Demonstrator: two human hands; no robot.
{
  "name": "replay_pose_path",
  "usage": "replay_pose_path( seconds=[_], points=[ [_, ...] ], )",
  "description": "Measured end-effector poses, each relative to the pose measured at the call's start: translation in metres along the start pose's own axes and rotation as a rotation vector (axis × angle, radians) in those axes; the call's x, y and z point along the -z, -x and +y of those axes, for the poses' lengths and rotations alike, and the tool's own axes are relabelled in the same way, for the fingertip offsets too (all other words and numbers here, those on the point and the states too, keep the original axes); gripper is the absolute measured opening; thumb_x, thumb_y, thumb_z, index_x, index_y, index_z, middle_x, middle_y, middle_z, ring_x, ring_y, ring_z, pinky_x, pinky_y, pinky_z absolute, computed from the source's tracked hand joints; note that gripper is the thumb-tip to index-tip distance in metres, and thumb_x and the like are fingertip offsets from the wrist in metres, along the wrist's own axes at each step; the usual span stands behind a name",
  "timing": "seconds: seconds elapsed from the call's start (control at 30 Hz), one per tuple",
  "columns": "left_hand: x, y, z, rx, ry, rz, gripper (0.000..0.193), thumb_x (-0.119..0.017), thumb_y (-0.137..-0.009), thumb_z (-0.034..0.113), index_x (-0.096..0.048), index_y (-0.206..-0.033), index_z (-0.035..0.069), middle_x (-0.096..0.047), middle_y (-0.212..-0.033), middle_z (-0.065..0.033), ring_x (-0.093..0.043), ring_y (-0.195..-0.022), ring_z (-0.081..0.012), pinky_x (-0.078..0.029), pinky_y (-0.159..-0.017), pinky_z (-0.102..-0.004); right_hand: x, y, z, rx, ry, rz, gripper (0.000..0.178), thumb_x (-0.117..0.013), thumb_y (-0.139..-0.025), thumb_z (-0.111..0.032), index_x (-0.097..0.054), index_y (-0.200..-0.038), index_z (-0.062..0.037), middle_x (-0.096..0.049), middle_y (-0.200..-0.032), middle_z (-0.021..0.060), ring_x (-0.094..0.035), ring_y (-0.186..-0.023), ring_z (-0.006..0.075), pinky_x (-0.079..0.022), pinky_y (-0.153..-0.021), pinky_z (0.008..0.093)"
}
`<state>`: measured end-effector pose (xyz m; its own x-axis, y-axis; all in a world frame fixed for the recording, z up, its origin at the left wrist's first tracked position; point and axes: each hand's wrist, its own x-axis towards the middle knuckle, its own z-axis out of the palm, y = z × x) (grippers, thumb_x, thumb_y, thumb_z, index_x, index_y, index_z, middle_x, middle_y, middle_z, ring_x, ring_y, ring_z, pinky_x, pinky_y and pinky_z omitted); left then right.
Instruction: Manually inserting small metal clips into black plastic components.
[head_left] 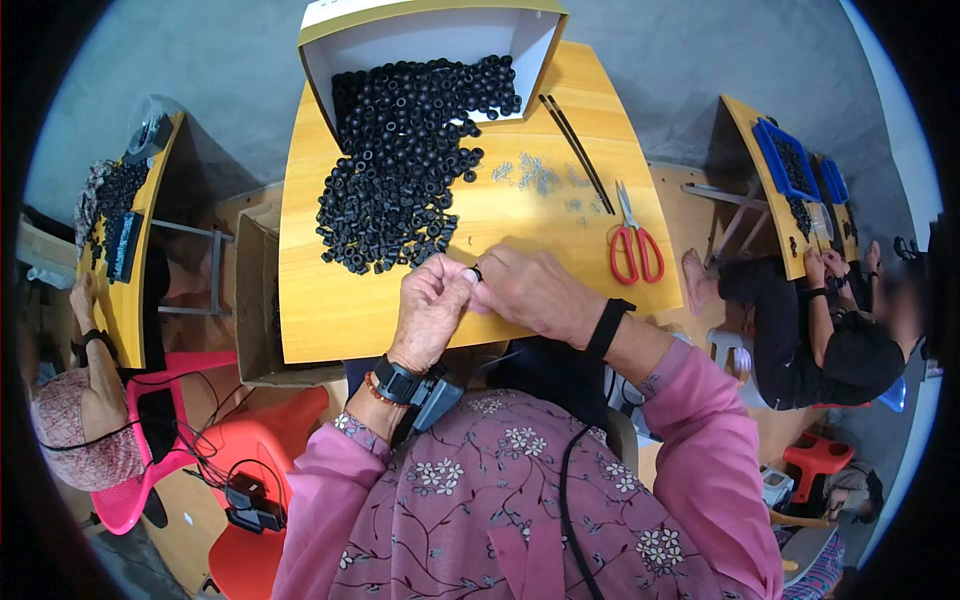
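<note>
My left hand point(432, 308) and my right hand point(533, 290) meet over the near part of the yellow table, their fingers closed and fingertips together. A small black piece point(477, 271) shows between the fingertips; most of it is hidden. Just beyond my hands spreads a heap of small black ring-shaped parts point(385, 215), running out of a tipped box point(530, 55) with a white inside. Little silvery metal pieces point(538, 173) lie scattered to the right of the heap.
Red-handled scissors point(636, 250) and two dark sticks point(578, 150) lie at the table's right. A cardboard box point(258, 300) stands against the left side. People work at other tables on both sides, one with blue trays point(785, 160). A red chair point(250, 450) is at lower left.
</note>
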<state>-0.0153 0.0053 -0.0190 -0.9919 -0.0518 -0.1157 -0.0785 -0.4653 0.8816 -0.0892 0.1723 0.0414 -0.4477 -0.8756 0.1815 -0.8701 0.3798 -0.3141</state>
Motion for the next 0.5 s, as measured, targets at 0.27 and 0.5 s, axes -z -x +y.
replay_pose_path(
  seconds=[0.27,0.5],
  points=[
    [-0.002,0.003,0.012,0.027,-0.12,-0.021,0.011,-0.059,-0.1,0.009,-0.058,-0.091,0.002,-0.066,-0.079,-0.0045,-0.063,-0.067,-0.0121,-0.053,-0.066,-0.0255,0.003,0.0,-0.008,-0.02,0.046,-0.082,0.024,-0.063,-0.092,-0.022,-0.058,-0.089,0.0009,-0.061,-0.085,0.0166,-0.066,-0.08,0.0343,-0.053,-0.067,0.0441],
    [-0.001,-0.001,0.005,0.072,0.076,-0.018,0.006,-0.059,-0.099,0.005,-0.06,-0.097,0.0,-0.07,-0.086,-0.0085,-0.068,-0.074,-0.0132,-0.058,-0.072,-0.0289,-0.006,0.0,0.002,-0.126,-0.079,0.025,0.026,-0.066,-0.09,-0.025,-0.059,-0.089,-0.0004,-0.064,-0.082,0.0163,-0.066,-0.078,0.0353,-0.052,-0.067,0.0431]
  ],
)
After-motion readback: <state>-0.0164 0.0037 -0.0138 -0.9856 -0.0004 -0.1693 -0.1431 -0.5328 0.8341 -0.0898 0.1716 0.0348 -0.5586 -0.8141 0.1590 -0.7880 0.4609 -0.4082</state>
